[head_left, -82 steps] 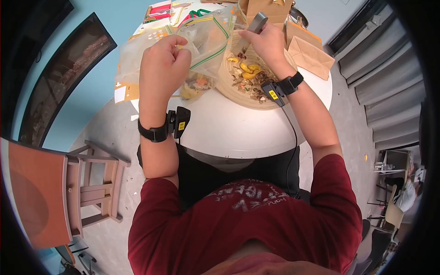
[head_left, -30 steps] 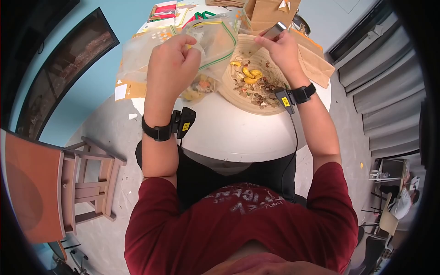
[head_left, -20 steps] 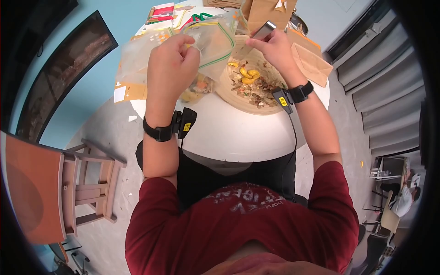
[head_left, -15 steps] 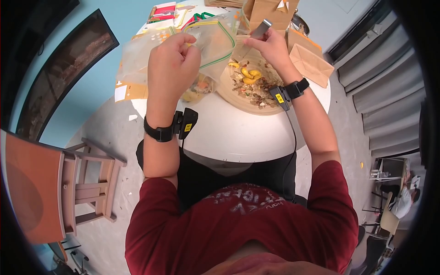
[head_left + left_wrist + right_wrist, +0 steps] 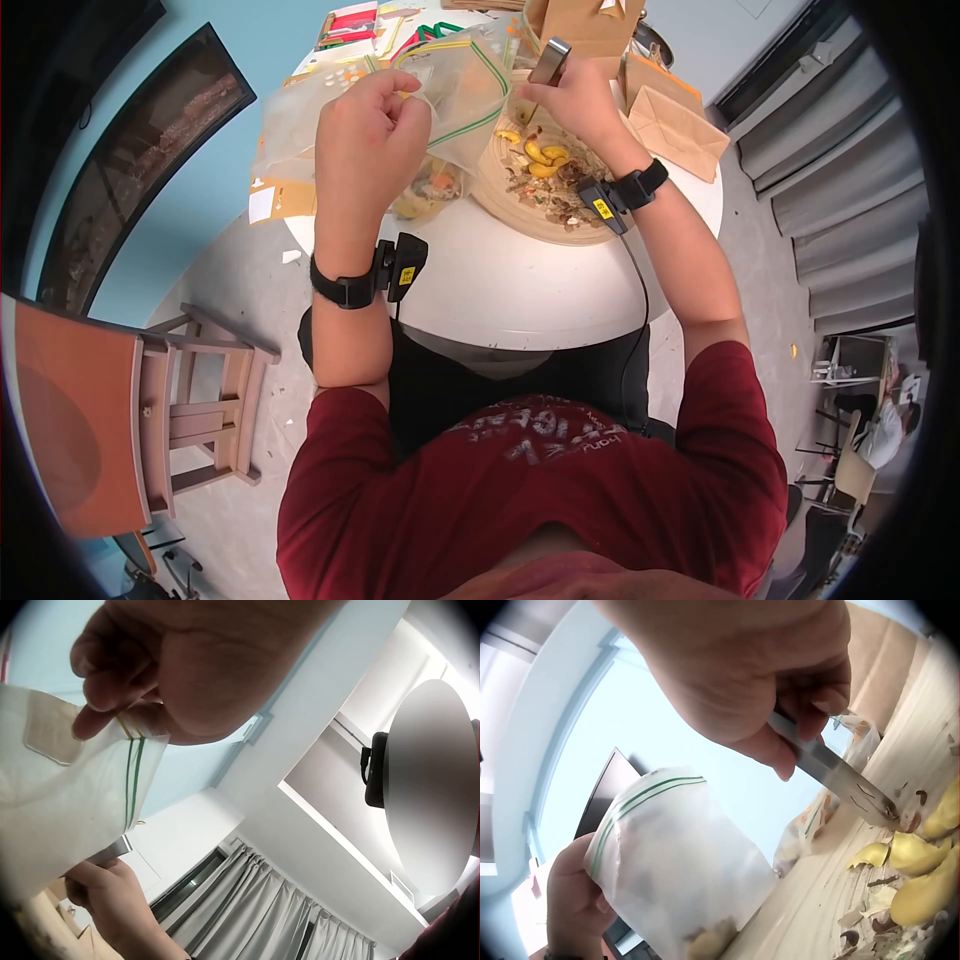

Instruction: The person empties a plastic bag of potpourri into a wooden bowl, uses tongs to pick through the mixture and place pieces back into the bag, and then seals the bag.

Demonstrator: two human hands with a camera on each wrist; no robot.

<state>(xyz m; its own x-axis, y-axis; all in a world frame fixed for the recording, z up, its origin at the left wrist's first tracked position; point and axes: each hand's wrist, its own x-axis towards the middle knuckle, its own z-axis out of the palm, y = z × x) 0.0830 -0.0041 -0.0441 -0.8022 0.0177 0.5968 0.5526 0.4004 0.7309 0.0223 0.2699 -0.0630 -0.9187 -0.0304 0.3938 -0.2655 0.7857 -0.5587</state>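
Observation:
The left hand (image 5: 370,140) pinches the rim of a clear zip bag (image 5: 462,95) with a green seal line; mixed pieces lie in the bag's bottom. Metal tongs (image 5: 549,62) are gripped by the right hand (image 5: 585,100) above a round woven basket (image 5: 485,190). In the right wrist view the tips of the tongs (image 5: 847,780) touch or nearly touch dark shreds beside yellow pieces (image 5: 915,855). Whether the tongs hold a piece is unclear. The left wrist view shows the bag (image 5: 67,795) hanging from the left hand (image 5: 187,667).
Brown paper bags (image 5: 675,130) stand behind and right of the basket. Red and green items (image 5: 350,25) lie at the table's far left, beside another clear bag (image 5: 290,120). A wooden chair (image 5: 205,410) is left of the table, grey curtains (image 5: 830,170) at right.
The right hand with the tongs has moved left and lower over the basket, after being farther right about a second ago. The left hand still holds the bag, almost unmoved.

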